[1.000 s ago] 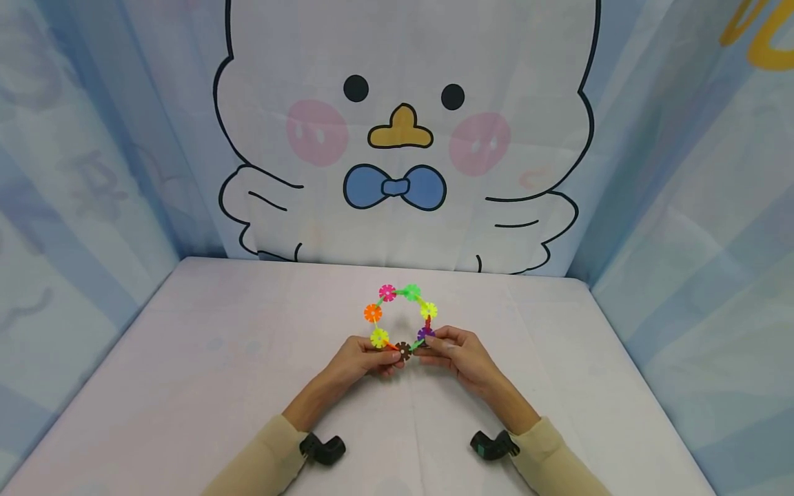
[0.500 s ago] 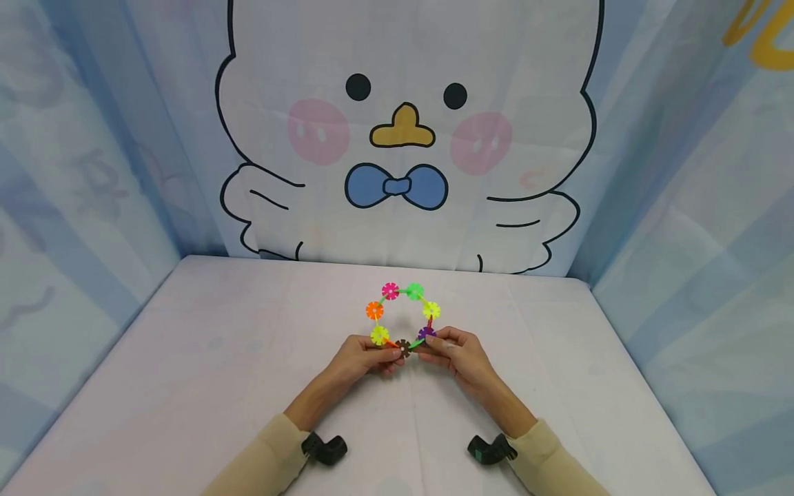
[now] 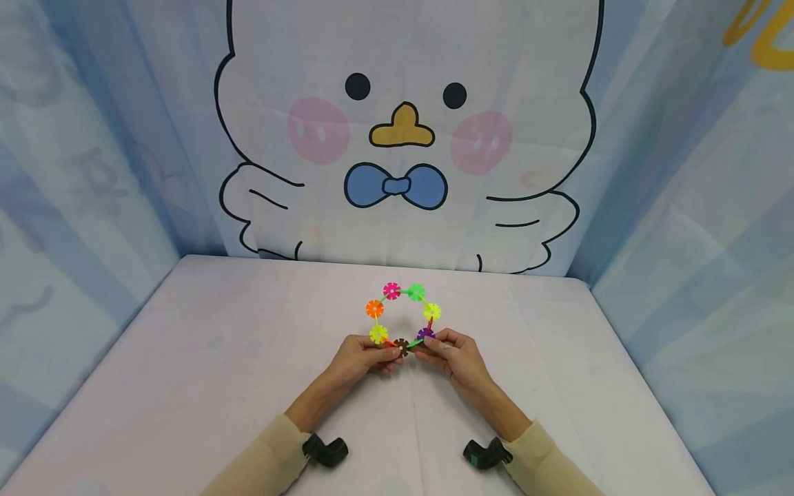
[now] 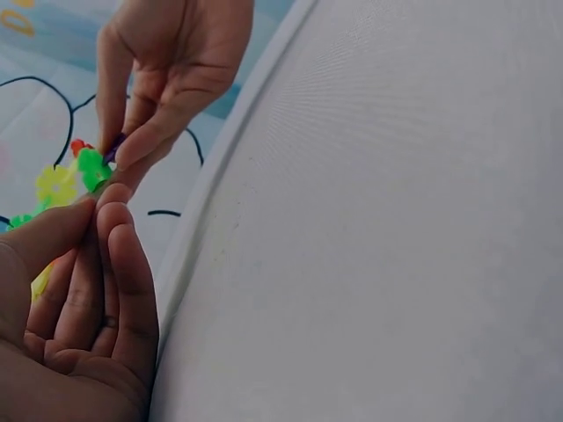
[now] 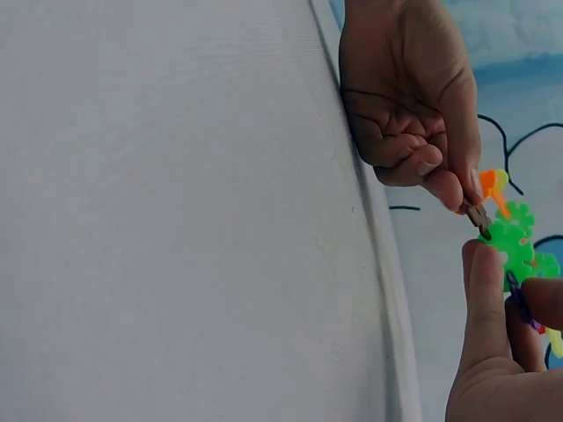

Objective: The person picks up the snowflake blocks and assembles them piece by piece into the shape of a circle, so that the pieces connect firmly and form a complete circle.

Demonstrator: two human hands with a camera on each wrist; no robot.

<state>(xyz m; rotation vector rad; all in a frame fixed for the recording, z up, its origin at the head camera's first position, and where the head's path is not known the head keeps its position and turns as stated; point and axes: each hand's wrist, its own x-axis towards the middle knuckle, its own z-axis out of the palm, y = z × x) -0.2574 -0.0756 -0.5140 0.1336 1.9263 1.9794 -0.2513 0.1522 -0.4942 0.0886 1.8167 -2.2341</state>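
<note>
A ring of linked plastic snowflake discs [image 3: 416, 292] in pink, green, yellow, orange, purple and brown stands up between the two hands in the head view. My left hand [image 3: 361, 358] pinches the brown disc [image 3: 402, 347] at the bottom of the ring between thumb and fingers. With its thumb and fingertips, my right hand [image 3: 457, 362] pinches the purple disc [image 3: 425, 334] at the lower right. Between brown and purple sits a green disc [image 5: 510, 248], seen broadside in the right wrist view. Fingers partly cover the brown and purple discs.
A white-covered table [image 3: 248, 344] lies under the hands. Behind it hangs a curtain [image 3: 403, 227] printed with a cartoon bird, and blue patterned curtains [image 3: 695, 275] flank both sides. Black wrist cameras [image 3: 325, 451] are strapped at the sleeves.
The ring has tilted very slightly, its top shifting a little to the right. My right forearm has moved slightly left. Both hands keep their hold.
</note>
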